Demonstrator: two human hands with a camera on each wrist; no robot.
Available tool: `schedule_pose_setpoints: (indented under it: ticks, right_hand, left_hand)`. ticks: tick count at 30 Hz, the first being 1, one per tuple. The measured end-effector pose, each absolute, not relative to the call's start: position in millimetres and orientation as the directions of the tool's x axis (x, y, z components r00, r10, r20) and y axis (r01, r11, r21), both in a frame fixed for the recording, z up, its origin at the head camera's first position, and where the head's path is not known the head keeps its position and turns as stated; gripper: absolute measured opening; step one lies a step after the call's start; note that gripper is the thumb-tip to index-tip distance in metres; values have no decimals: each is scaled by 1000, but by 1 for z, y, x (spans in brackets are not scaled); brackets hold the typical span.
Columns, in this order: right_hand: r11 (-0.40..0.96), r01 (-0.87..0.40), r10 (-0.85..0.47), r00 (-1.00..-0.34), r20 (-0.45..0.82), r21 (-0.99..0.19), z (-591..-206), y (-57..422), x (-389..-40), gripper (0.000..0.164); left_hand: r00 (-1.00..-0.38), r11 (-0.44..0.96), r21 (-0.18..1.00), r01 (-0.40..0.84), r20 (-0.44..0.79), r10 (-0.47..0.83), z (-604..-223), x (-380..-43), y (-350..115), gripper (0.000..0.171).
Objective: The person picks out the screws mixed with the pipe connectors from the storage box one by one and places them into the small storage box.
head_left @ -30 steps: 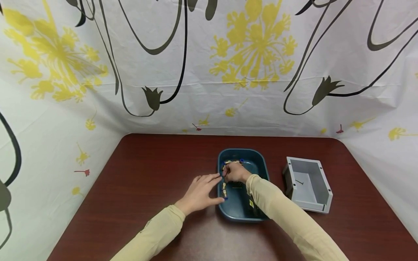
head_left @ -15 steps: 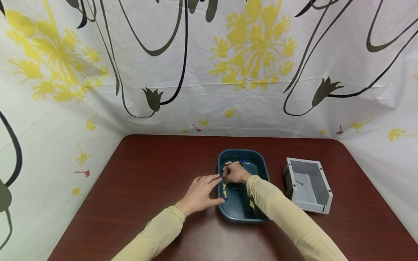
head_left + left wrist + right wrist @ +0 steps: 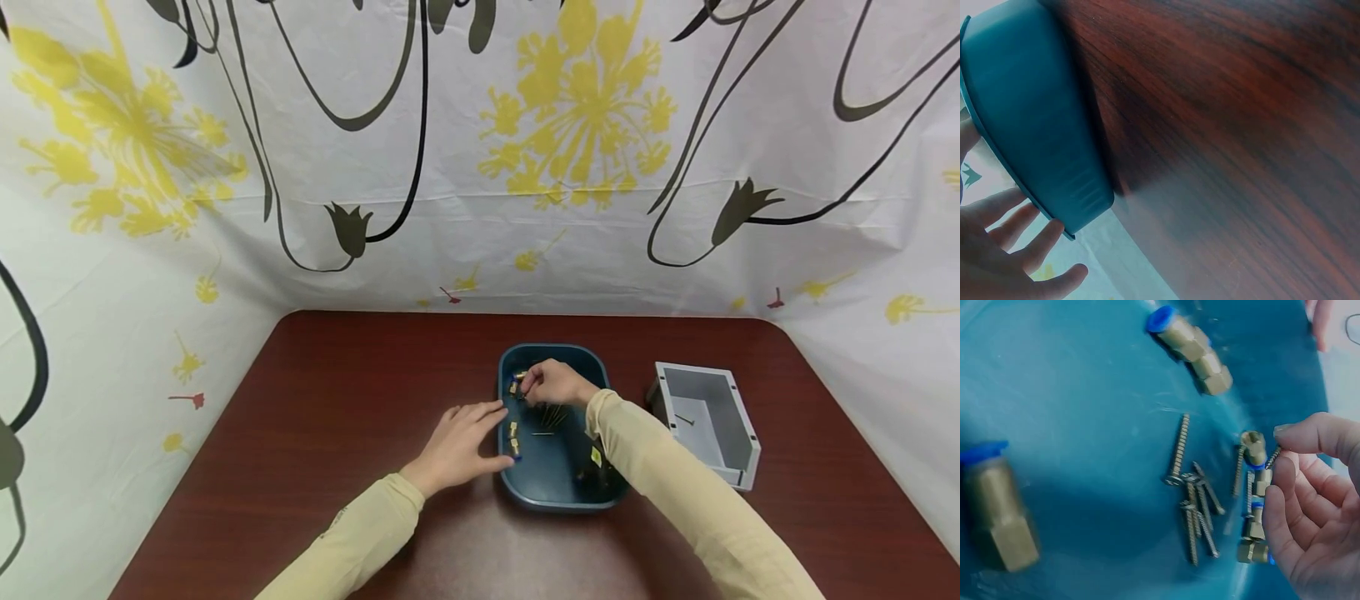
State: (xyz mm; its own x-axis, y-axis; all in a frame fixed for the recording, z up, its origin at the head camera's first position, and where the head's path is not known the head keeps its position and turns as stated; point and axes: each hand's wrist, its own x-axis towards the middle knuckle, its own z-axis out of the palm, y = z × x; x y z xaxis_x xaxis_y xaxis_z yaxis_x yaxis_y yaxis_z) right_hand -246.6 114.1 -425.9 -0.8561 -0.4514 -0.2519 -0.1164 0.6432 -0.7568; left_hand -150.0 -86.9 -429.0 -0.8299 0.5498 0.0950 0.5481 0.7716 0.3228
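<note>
A blue-green plastic bin (image 3: 540, 482) stands on the table. My left hand (image 3: 461, 442) rests its outstretched fingers on the bin's left rim; the left wrist view shows the fingertips (image 3: 1054, 226) at that rim. Inside the bin, my right hand (image 3: 557, 383) pinches a small screw (image 3: 1274, 457) between thumb and index finger. Close to those fingers lie several brass fittings (image 3: 1257, 531) with blue collars. Loose screws (image 3: 1179, 450) are gathered on the bin floor beside them. Another pair of brass fittings (image 3: 1191, 347) lies along the bin wall, and one more fitting (image 3: 1004, 515) sits farther off.
To the right of the bin stands a grey open box (image 3: 708, 446) with a single screw (image 3: 685, 419) on its floor. A dark item with a yellow label (image 3: 596, 457) lies in the bin, partly behind the right sleeve. Patterned white cloth (image 3: 465, 167) hangs behind the reddish-brown table (image 3: 360, 375).
My right hand has shifted right and slightly up, away from the bin's left wall, uncovering screws on the bin floor. The left hand has stayed at the rim.
</note>
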Motion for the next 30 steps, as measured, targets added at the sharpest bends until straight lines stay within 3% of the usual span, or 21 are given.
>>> schedule_pose_setpoints:
  ticks: [12,30]
  right_hand:
    - [549,-130,-541,-809,-232,-826,-401,130,-246,16]
    - [572,-196,-539,-822,-184,-797,-374,171,-248,13]
  left_hand:
    - [-831,772,326,546,93,548,-429,-150,-86,69]
    - [-833,769,341,541,90,546,-428,-150,-86,70]
